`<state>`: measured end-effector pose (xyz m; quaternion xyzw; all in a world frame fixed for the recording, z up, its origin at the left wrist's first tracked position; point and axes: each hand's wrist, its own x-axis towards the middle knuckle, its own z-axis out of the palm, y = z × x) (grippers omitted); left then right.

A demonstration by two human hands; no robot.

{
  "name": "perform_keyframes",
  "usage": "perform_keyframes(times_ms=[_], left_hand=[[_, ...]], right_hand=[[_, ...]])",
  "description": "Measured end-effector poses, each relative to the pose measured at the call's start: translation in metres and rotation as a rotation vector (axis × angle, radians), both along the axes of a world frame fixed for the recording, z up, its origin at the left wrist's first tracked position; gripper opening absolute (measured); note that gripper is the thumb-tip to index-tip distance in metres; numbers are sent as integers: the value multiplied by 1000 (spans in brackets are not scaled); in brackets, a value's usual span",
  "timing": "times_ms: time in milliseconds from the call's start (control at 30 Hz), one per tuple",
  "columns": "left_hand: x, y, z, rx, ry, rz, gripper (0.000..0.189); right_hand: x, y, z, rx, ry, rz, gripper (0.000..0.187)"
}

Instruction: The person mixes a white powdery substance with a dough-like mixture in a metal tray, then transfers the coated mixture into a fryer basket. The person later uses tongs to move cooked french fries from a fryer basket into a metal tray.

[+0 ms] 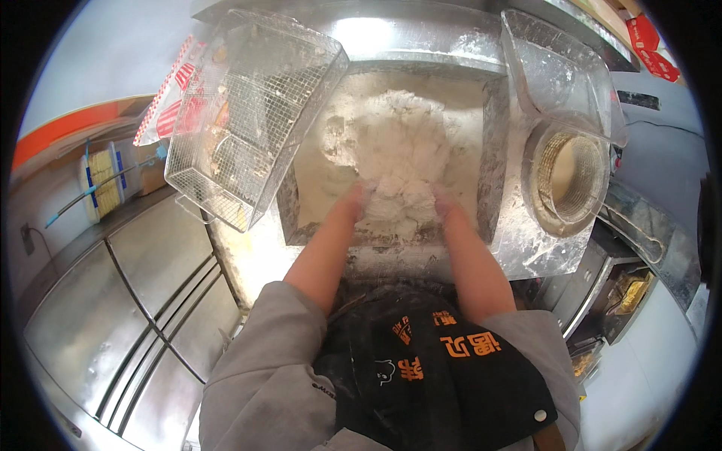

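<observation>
Both my hands are sunk in a heap of pale flour (401, 132) inside a rectangular metal tray (494, 152). My left hand (362, 200) enters the heap's near left side, and my right hand (443, 204) its near right side. Loose flour lies between the two wrists. Blur and flour hide the fingers, so I cannot tell whether anything is gripped. Lumpier, whiter flour (338, 141) lies left of the main heap.
Left of the tray, a wire fry basket (296, 121) with crumbs leans over its edge, near a red-printed bag (169, 107). To the right are a clear plastic bin (564, 67) and a round mesh basket (586, 186) on the floury steel counter (541, 253).
</observation>
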<state>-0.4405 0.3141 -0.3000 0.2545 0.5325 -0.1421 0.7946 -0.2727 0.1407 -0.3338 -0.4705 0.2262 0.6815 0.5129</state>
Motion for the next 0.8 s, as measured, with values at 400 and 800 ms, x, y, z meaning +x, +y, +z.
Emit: perform_keyframes(times_ms=[400,800], left_hand=[[-3,23,7,944,-119,-787,45],[-78,2,-130,385,215,-338,60]], right_hand=[[30,38,63,-92,-1155,437,39],[53,-71,-100,-391,-717,353,54]])
